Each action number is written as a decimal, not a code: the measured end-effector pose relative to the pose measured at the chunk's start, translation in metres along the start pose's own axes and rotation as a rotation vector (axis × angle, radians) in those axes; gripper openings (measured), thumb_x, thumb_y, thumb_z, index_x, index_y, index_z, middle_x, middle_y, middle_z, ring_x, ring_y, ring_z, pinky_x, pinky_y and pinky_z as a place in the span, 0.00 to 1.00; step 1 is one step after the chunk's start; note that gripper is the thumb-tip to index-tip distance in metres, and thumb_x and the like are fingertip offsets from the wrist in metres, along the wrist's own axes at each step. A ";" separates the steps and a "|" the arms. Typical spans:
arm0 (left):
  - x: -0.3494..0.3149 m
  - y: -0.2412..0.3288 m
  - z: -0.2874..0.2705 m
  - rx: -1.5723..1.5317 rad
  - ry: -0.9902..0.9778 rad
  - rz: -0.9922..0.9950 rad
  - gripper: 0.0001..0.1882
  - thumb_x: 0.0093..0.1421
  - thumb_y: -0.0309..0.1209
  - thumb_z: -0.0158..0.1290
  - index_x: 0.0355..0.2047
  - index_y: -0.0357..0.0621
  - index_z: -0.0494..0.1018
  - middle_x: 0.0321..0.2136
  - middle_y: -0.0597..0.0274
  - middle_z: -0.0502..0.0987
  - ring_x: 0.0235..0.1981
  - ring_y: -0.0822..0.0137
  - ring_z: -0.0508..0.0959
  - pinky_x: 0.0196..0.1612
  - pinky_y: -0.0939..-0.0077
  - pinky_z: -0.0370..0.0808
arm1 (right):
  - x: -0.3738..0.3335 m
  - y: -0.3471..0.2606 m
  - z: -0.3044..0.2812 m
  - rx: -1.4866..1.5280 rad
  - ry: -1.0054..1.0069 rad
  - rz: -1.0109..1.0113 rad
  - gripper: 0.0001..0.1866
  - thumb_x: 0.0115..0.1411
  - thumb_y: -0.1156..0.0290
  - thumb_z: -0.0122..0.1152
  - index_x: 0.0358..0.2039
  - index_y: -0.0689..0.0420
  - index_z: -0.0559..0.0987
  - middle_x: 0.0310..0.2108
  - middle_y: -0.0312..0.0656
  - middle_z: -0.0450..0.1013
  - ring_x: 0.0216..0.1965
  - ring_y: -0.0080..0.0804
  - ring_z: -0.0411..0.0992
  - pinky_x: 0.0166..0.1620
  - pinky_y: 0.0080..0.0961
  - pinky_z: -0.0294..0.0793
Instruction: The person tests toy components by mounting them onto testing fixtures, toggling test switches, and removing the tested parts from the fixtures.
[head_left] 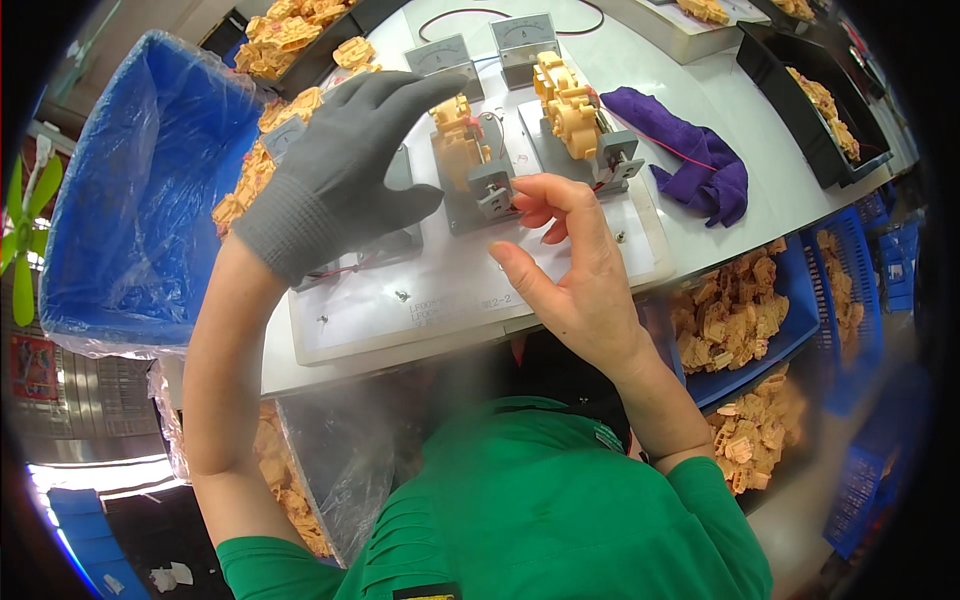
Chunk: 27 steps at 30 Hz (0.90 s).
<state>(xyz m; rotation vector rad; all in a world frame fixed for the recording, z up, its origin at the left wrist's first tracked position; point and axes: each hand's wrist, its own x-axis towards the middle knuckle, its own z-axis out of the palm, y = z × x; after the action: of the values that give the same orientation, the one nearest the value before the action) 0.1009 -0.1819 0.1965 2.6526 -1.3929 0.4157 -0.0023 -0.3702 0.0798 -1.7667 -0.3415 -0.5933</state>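
My left hand [345,165], in a grey knit glove, reaches over the left part of the white board [460,325], its fingers stretched and its thumb spread apart, holding nothing visible. Just right of it, a pale-yellow plastic gear housing [457,142] sits upright in a grey test fixture [490,192]. My bare right hand [590,285] is close to the front of this fixture, thumb and curved fingers apart; whether a fingertip touches it I cannot tell. A second yellow housing [572,112] stands in the right-hand fixture [617,158]. Another fixture is mostly hidden under my left hand.
Two analog meters [440,57] [525,37] stand behind the fixtures. A purple cloth [700,155] lies at right, near a black tray [830,120]. A plastic-lined blue bin [130,190] is at left. Yellow parts [240,195] heap beside it; blue crates [815,330] hold more.
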 end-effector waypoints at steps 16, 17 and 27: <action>0.049 -0.017 0.029 0.293 -0.235 0.309 0.21 0.41 0.31 0.68 0.37 0.51 0.75 0.40 0.62 0.77 0.49 0.57 0.77 0.51 0.64 0.74 | 0.006 0.010 -0.002 0.040 -0.082 -0.141 0.21 0.53 0.74 0.72 0.47 0.56 0.76 0.42 0.37 0.75 0.37 0.28 0.71 0.42 0.26 0.73; 0.048 -0.016 0.030 0.302 -0.199 0.320 0.21 0.41 0.31 0.68 0.38 0.51 0.75 0.40 0.62 0.77 0.48 0.56 0.77 0.50 0.64 0.75 | 0.006 0.011 -0.002 0.033 -0.081 -0.147 0.20 0.53 0.74 0.72 0.46 0.56 0.76 0.42 0.37 0.75 0.36 0.28 0.71 0.42 0.26 0.73; -0.001 -0.013 -0.073 0.435 0.133 0.083 0.25 0.45 0.19 0.64 0.46 0.46 0.74 0.49 0.57 0.76 0.48 0.52 0.78 0.51 0.62 0.77 | 0.005 0.009 -0.004 0.002 -0.059 -0.153 0.24 0.54 0.74 0.71 0.52 0.57 0.76 0.42 0.39 0.75 0.37 0.31 0.72 0.42 0.26 0.74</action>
<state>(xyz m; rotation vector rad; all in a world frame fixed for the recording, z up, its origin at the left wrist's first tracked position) 0.0974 -0.1569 0.2658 2.8254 -1.5202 0.9882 0.0062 -0.3772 0.0761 -1.7689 -0.5218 -0.6496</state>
